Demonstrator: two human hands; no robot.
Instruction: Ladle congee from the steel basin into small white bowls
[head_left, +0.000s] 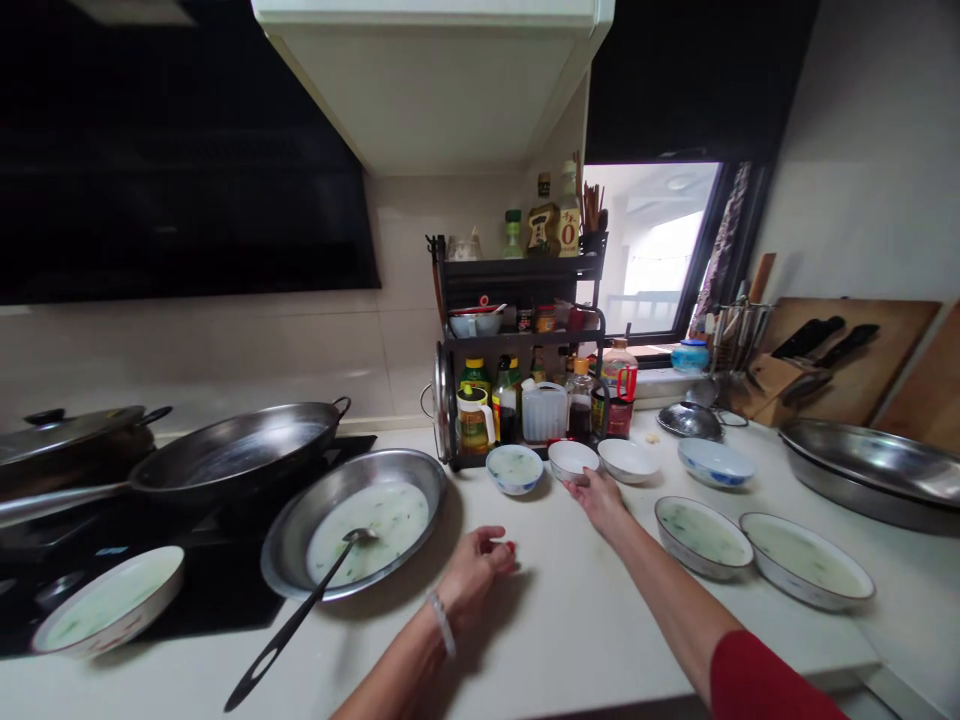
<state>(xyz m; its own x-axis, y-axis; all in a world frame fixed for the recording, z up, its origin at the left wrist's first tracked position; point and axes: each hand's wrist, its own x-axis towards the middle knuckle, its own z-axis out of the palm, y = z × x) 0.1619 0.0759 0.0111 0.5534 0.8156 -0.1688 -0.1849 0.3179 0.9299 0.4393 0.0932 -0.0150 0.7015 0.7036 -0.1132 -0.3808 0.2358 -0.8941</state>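
Note:
My right hand [601,503] reaches forward and grips the near rim of a small white bowl [573,458], which looks empty and stands on the counter. Over the counter, my left hand [476,568] hovers with loosely bent fingers apart; a small red spot shows at its fingertips, too small to make out. Left of it stands a steel basin [281,545] of whitish soup with green bits. A ladle [300,607] rests in the basin, its black handle over the rim. A small bowl of soup [515,488] sits just left of the gripped bowl, another white bowl [628,463] just right.
At right are two filled soup bowls [705,560] [806,590], a blue-patterned bowl [716,470] and steel pans [817,490]. Another filled bowl [142,615] and a wok [232,460] are on the left by the stove. A black rack [525,340] with bottles stands behind.

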